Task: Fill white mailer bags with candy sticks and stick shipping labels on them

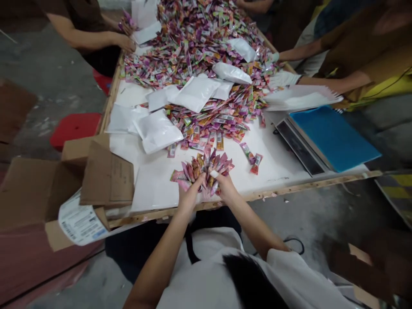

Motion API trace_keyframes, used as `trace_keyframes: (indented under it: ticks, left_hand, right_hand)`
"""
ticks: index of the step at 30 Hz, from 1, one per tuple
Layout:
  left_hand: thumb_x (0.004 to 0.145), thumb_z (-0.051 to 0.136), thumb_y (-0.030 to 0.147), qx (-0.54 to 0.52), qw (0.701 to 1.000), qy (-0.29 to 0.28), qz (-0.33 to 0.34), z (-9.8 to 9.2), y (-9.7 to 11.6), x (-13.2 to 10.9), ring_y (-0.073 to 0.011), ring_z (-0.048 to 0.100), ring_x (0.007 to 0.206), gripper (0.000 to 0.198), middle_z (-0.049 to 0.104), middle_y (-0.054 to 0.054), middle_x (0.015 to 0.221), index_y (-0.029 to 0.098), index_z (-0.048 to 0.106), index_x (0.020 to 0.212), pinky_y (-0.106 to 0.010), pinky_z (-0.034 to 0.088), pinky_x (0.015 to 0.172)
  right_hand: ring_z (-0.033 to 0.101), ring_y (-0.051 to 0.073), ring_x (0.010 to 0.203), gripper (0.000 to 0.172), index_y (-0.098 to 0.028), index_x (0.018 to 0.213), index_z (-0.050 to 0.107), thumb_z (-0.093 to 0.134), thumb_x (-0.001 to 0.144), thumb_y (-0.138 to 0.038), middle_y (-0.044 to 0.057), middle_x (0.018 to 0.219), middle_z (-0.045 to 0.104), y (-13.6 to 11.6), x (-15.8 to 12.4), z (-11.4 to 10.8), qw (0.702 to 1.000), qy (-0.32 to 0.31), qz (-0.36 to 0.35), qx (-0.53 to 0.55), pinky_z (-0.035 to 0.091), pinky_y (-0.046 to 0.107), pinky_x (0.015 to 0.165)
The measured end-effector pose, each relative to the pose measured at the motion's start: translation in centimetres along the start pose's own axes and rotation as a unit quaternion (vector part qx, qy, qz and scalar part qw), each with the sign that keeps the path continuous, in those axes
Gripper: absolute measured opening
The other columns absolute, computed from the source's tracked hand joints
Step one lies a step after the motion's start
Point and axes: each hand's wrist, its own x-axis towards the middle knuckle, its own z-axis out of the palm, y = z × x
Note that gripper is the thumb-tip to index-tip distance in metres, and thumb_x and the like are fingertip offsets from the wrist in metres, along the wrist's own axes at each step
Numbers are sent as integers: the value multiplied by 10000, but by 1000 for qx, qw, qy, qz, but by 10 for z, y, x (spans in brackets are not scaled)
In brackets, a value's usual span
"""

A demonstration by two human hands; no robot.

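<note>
Both of my hands grip one fanned bundle of small colourful sachets [203, 168] just above the white table top [280, 163], near its front edge. My left hand [189, 193] pinches the bundle from the left. From the right, my right hand [222, 185] closes round its base, a finger lying over the sachets. A big heap of the same sachets [206, 47] covers the middle and far part of the table. A few loose sachets [252, 157] lie to the right of my hands.
White pouches [157, 131] lie among the heap. A blue-topped scale [328, 139] stands at the right, a stack of flat white bags [301, 98] behind it. An open cardboard box [58, 184] sits at the left. Other people's hands [283, 79] work at the far sides.
</note>
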Motion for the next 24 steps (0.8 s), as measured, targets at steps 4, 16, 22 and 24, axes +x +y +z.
trace_keyframes:
  ticks: [4, 16, 22, 24]
  left_hand:
    - [701, 818, 319, -44, 999, -11, -2, -4, -2, 7, -281, 654, 1140, 499, 711, -97, 1207, 188, 678, 1161, -413, 506, 1007]
    - [739, 732, 342, 154, 981, -101, -63, -16, 23, 28, -163, 558, 484, 221, 587, 8, 478, 200, 620, 613, -285, 473, 541]
    - [651, 783, 323, 87, 987, -75, -112, -11, 16, 39, -163, 544, 488, 250, 563, 13, 469, 204, 585, 556, -293, 462, 546]
    - [627, 808, 313, 72, 987, -63, -130, -10, 12, 42, -195, 604, 573, 207, 601, 5, 518, 200, 634, 624, -310, 492, 597]
  right_hand:
    - [734, 281, 865, 426, -215, 935, 649, 846, 576, -333, 21, 814, 758, 1, 5, -1, 996, -14, 80, 41, 623, 414, 777]
    - [740, 286, 767, 417, -195, 904, 641, 835, 537, -240, 13, 693, 735, -2, 21, -2, 992, -6, 121, 32, 637, 397, 672]
    - [737, 284, 787, 429, -202, 873, 629, 852, 513, -268, 21, 726, 741, -7, 32, -5, 991, -7, 135, 21, 626, 391, 667]
    - [730, 261, 742, 449, -204, 882, 636, 872, 508, -282, 10, 720, 736, -9, 34, -8, 992, 0, 128, -1, 616, 365, 635]
